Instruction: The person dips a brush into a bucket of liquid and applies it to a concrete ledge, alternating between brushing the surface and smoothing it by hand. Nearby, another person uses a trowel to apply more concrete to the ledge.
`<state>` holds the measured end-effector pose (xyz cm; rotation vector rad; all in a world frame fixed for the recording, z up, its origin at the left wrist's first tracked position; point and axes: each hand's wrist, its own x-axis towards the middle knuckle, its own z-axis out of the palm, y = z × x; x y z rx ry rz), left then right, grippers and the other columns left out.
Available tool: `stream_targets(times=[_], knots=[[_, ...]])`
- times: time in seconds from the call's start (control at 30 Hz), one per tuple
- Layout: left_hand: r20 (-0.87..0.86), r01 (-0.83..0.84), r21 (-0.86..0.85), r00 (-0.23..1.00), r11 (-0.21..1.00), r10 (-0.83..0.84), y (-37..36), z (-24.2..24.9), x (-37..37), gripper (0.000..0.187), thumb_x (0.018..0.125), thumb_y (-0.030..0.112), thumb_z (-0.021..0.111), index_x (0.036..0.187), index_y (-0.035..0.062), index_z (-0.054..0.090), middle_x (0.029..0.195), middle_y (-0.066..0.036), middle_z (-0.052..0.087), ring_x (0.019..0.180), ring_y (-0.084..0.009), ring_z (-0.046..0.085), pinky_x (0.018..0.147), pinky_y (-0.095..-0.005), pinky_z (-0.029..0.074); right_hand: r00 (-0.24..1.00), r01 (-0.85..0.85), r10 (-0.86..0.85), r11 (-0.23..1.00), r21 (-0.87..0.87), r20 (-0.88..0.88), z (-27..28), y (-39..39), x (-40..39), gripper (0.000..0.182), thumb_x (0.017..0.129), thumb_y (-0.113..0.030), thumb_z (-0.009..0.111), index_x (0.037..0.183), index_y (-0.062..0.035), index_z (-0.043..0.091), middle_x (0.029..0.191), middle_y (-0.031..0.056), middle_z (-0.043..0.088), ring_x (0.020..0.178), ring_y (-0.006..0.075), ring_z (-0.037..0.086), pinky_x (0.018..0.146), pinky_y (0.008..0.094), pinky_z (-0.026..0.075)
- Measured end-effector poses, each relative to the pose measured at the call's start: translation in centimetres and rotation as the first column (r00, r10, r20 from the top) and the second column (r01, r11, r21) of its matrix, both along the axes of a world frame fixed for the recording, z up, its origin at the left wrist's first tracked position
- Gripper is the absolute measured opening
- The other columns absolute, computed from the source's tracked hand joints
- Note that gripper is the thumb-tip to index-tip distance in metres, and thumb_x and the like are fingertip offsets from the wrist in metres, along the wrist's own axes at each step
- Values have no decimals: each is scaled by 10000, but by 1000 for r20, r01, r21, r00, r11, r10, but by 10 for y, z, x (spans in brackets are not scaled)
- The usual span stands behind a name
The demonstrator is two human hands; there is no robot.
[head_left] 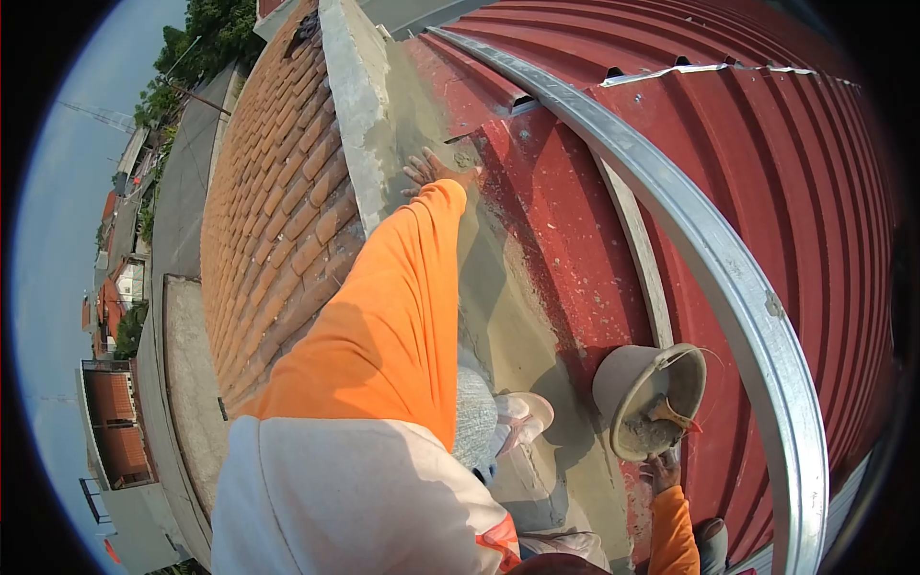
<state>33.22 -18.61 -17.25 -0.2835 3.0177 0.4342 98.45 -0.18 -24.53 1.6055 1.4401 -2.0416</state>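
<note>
My left hand (436, 174), at the end of a long orange sleeve, rests with fingers spread on the grey mortar strip (517, 307) between the concrete ridge and the red roofing. A small lump of wet mortar (464, 156) lies against it. At the lower right, my right hand (663, 470) has its fingers on the near rim of a bucket (628, 379). The tilted bucket contains grey mortar and a trowel (671, 414) with an orange-brown handle. The ends of the right fingers are partly hidden at the rim.
A curved metal beam (709, 220) crosses the red metal roof (767, 163). Left of the concrete ridge (355, 105), orange roof tiles (278, 182) slope toward a street far below. A sandalled foot (525, 417) stands on the mortar strip; another foot (711, 530) is below the bucket.
</note>
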Motion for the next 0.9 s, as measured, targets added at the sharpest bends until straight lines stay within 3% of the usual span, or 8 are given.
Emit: stream_targets(times=[0.2, 0.27, 0.4, 0.47, 0.57, 0.7, 0.77, 0.9], knots=[[-37, -245, 195, 966, 950, 257, -9, -4, -7, 1091, 588, 503, 710, 1400, 183, 56, 1456, -123, 10, 1334, -338, 4, 1043, -546, 86, 999, -33, 33, 999, 12, 18, 4, 0, -2, 282, 828, -265, 599, 990, -55, 504, 803, 23, 558, 619, 115, 546, 539, 245, 467], [-228, -90, -246, 973, 965, 33, -12, -3, -7, 1050, 613, 469, 704, 1399, 176, 72, 1454, -134, 1, 1333, -343, 13, 1050, -526, 93, 999, -29, 29, 1000, 8, 19, 2, -1, -3, 270, 832, -258, 594, 986, -55, 506, 799, 25, 560, 619, 114, 548, 538, 246, 468], [-57, -102, 27, 993, 994, 104, -6, -12, -12, 1020, 635, 462, 682, 1398, 155, 79, 1455, -131, 14, 1335, -338, 8, 1062, -496, 64, 999, -50, 50, 998, 25, 23, 4, 0, -3, 236, 843, -233, 578, 976, -51, 510, 788, 28, 566, 613, 114, 551, 533, 249, 473], [-172, -2, -249, 984, 968, -42, -14, -16, -14, 980, 652, 449, 657, 1396, 148, 95, 1460, -110, 17, 1339, -317, 3, 1056, -508, 48, 1000, -17, 17, 1000, 21, 1, 5, -1, -4, 222, 847, -215, 572, 976, -45, 511, 783, 30, 569, 607, 115, 552, 528, 249, 477], [-129, 21, -37, 991, 999, -26, -15, -26, -25, 924, 683, 407, 631, 1394, 133, 108, 1460, -104, 36, 1344, -287, 20, 1065, -475, 63, 1000, 7, -7, 1000, -1, -4, 7, -1, -6, 227, 842, -209, 580, 980, -41, 514, 783, 29, 567, 606, 116, 552, 524, 245, 476], [-189, 110, -203, 971, 973, -149, -19, -26, -25, 884, 707, 365, 608, 1390, 106, 109, 1459, -103, 46, 1345, -268, 40, 1072, -449, 73, 1000, 5, -5, 1000, 0, -4, 10, -1, -8, 262, 827, -219, 603, 1001, -44, 515, 779, 25, 565, 607, 115, 551, 523, 244, 472], [-197, 121, -23, 973, 992, -123, -18, -26, -26, 873, 716, 348, 598, 1386, 83, 107, 1458, -102, 53, 1344, -269, 47, 1070, -453, 75, 1000, 5, -5, 1000, 2, 0, 11, 0, -10, 275, 823, -226, 609, 1008, -45, 515, 776, 24, 564, 608, 115, 550, 524, 245, 471], [-223, 140, -226, 956, 964, -191, -16, -18, -18, 871, 715, 368, 599, 1382, 73, 123, 1451, -116, 88, 1343, -262, 55, 1073, -428, 103, 1000, -4, 5, 1000, -6, 6, 12, 0, -10, 288, 820, -234, 614, 1015, -48, 514, 782, 19, 558, 619, 114, 548, 533, 249, 470]])
